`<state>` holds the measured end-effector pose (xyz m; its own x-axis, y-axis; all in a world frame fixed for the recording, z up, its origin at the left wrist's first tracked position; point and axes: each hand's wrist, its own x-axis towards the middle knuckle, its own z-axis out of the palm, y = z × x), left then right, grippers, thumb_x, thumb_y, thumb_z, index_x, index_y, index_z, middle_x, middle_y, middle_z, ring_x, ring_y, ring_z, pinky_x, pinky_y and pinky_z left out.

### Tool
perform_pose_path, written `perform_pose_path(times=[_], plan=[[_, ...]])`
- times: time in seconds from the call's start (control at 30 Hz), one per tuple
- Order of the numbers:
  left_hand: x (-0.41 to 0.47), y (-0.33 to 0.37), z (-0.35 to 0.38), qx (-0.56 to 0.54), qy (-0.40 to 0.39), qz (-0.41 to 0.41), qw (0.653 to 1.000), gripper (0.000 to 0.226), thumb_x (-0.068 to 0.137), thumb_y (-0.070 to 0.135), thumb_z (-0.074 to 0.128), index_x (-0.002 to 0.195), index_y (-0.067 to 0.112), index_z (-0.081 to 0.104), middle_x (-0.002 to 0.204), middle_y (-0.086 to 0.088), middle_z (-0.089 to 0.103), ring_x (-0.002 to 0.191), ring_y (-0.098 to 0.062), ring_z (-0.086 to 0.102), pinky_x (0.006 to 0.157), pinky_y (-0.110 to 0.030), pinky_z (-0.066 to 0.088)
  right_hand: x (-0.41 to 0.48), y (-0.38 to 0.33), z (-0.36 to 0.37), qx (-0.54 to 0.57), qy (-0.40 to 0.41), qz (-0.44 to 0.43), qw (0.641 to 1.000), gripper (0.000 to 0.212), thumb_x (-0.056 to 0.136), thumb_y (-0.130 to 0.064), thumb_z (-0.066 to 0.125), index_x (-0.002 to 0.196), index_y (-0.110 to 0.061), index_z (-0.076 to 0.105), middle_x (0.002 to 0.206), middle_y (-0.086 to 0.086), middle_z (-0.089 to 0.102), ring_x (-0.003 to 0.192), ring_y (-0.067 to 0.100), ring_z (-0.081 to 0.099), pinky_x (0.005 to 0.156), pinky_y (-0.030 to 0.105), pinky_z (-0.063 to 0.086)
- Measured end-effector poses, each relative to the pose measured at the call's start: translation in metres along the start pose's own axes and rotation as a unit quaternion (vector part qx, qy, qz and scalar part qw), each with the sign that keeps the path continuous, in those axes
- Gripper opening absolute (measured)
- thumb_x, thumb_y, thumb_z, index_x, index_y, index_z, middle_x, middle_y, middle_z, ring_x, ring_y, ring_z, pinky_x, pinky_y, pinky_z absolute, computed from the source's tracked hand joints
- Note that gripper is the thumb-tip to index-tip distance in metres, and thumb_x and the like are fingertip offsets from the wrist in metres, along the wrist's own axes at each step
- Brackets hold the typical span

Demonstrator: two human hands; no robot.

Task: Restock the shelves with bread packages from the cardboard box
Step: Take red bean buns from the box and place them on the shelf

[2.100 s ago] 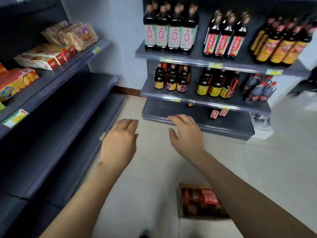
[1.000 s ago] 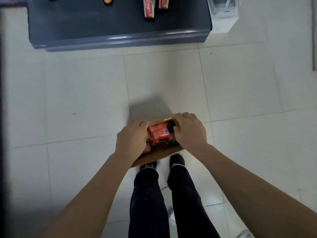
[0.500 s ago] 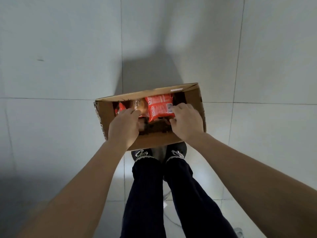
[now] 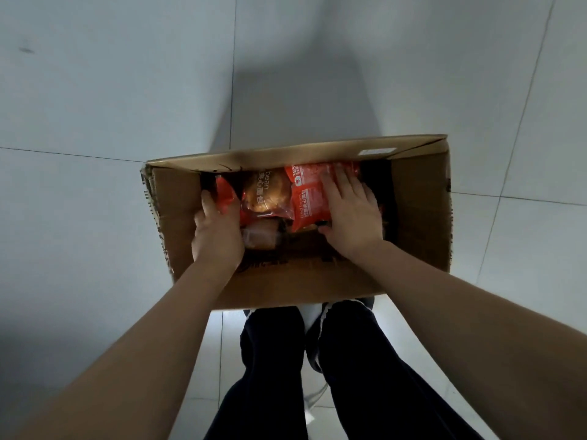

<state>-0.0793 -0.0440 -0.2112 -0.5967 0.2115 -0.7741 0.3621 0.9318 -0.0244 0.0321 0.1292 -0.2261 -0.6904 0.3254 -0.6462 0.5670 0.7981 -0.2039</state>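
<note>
Dark trousers (image 4: 333, 376) stand at the near wall of the cardboard box (image 4: 286, 281), which sits open on the tiled floor (image 4: 95, 106) so both arms can reach straight down. By its left wall, the left hand (image 4: 216, 233) clutches the end of the bun package (image 4: 266, 193), fingers hidden beneath. Farther right, the right hand (image 4: 352, 214) spreads over the red package (image 4: 309, 203), thumb hooked under its near edge, seemingly to lift both.
</note>
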Motion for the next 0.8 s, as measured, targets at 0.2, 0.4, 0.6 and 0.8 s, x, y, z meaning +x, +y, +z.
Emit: perform_pose_path(times=[0.2,0.4,0.6,0.8], plan=[[0.017,-0.006,0.0,-0.085,0.088,-0.024,0.992,0.035,0.092,0.026,0.055,0.127,0.022,0.056,0.128,-0.006,0.047,0.113,-0.033,0.048,0.084,-0.045,0.049,0.009,-0.001,0.007,0.001,0.045,0.012,0.999,0.095,0.081,-0.019,0.072,0.153,-0.02,0.01,0.159,0.008,0.017,0.147,0.029,0.012,0.112,0.049,0.03],[-0.001,-0.012,-0.006,-0.054,0.169,0.03,0.984,0.022,0.088,0.013,0.058,0.103,0.019,0.073,0.116,0.0,0.064,0.113,-0.026,0.049,0.088,-0.04,0.042,0.003,0.004,-0.013,0.082,0.055,-0.003,0.995,0.075,0.083,-0.025,0.067,0.147,-0.023,0.029,0.146,0.005,0.042,0.135,0.03,0.031,0.1,0.048,0.045],[-0.041,-0.004,-0.038,-0.242,0.184,0.031,0.952,0.025,0.085,0.003,0.057,0.103,0.013,0.071,0.102,-0.004,0.067,0.092,-0.027,0.061,0.072,-0.028,0.041,-0.039,-0.014,-0.046,0.337,-0.022,0.104,0.936,0.084,0.068,-0.057,0.076,0.135,-0.024,0.037,0.127,0.005,0.053,0.12,0.026,0.048,0.099,0.041,0.044],[-0.07,0.002,-0.094,-0.325,0.101,-0.046,0.939,0.032,0.09,0.015,0.06,0.122,0.017,0.062,0.104,-0.005,0.068,0.097,-0.024,0.059,0.084,-0.032,0.046,-0.068,-0.027,-0.088,0.578,-0.079,0.19,0.789,0.045,0.079,-0.023,0.074,0.12,-0.018,0.055,0.11,0.002,0.065,0.098,0.019,0.065,0.076,0.029,0.054]])
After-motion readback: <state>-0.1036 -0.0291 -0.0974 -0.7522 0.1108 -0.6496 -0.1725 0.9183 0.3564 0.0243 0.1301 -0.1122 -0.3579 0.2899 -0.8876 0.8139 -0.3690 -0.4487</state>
